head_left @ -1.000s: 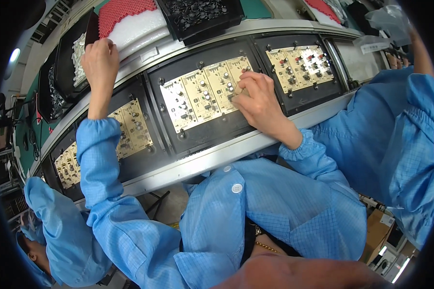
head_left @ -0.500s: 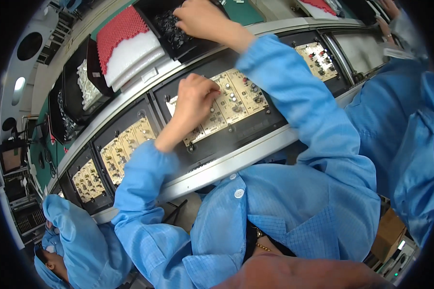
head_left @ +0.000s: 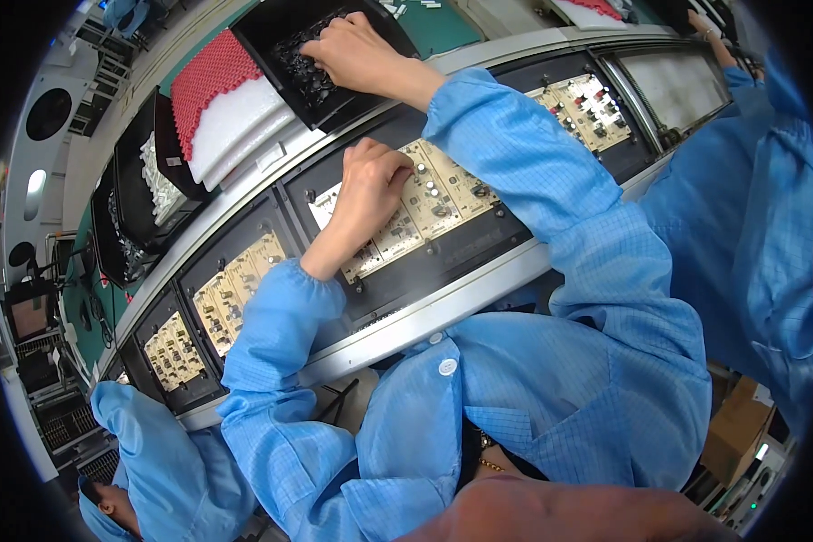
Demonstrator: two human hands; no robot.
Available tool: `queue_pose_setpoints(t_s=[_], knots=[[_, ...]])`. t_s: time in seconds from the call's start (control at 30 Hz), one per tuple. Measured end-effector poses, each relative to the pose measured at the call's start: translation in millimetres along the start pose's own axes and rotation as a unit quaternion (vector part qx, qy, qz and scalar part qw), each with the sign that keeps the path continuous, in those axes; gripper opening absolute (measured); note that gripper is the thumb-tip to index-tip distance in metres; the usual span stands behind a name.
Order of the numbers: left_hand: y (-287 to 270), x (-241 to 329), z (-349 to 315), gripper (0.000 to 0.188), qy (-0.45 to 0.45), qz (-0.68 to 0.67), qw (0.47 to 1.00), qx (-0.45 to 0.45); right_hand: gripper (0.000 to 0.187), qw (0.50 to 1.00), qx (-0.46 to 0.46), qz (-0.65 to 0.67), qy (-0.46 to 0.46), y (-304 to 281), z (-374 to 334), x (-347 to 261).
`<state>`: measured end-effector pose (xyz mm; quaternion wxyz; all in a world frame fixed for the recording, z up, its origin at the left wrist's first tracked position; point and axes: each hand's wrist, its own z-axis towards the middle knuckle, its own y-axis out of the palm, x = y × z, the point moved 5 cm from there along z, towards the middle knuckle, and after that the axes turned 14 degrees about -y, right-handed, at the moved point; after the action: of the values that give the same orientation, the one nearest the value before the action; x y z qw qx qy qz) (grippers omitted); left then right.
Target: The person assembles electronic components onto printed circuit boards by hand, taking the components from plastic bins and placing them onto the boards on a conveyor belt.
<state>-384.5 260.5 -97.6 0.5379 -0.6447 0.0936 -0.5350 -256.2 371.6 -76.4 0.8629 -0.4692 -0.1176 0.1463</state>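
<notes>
My left hand (head_left: 366, 191) is over a tan circuit board panel (head_left: 443, 206) in a black carrier. Its thumb and forefinger are pinched together at the board's upper part; whatever is between them is hidden. Farther off, my right hand (head_left: 357, 56) reaches into a black bin (head_left: 260, 41) of small black parts (head_left: 312, 77). The fingers of that hand are curled, with their tips among the parts, and I cannot make out what they grip. Small upright components, several of them cylindrical, stand on the panel. My right sleeve covers its far right end.
More carriers with board panels (head_left: 174, 352) sit along the metal-edged line (head_left: 425, 307) to both sides. Red foam (head_left: 212, 86) and white foam sheets (head_left: 239, 135) lie left of the bin. Beyond them stands a black bin of white parts (head_left: 158, 185). Co-workers in blue sit on either side.
My right hand has come down farther into the bin, its fingers now among the black parts. My left hand stays pinched over the same panel. The view has shifted slightly.
</notes>
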Motion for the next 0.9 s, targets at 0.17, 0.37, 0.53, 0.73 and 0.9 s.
queue_pose_setpoints(t_s=[0.17, 0.37, 0.53, 0.73, 0.9], knots=[[1.7, -0.4, 2.1, 0.008, -0.003, -0.014, 1.000, -0.004, 0.018, 0.993, 0.102, 0.054, 0.015, -22.9, -9.9, -11.5], [4.0, -1.8, 3.9, 0.010, 0.012, -0.022, 0.999, -0.024, 0.018, 0.973, 0.195, 0.123, 0.005, -52.1, -43.7, -14.0], [2.0, 0.0, 6.9, 0.010, 0.060, -0.059, 0.996, -0.033, 0.019, 0.955, 0.199, 0.214, 0.050, -86.2, -72.1, -13.0], [6.9, 8.0, 8.3, 0.015, 0.141, -0.014, 0.985, -0.101, 0.019, 0.927, 0.177, 0.311, 0.113, -109.5, -95.0, -25.7], [-41.0, 11.4, -8.3, 0.032, 0.118, 0.032, 0.988, 0.097, 0.025, 0.930, 0.157, 0.324, 0.073, -123.0, -131.3, -43.9]])
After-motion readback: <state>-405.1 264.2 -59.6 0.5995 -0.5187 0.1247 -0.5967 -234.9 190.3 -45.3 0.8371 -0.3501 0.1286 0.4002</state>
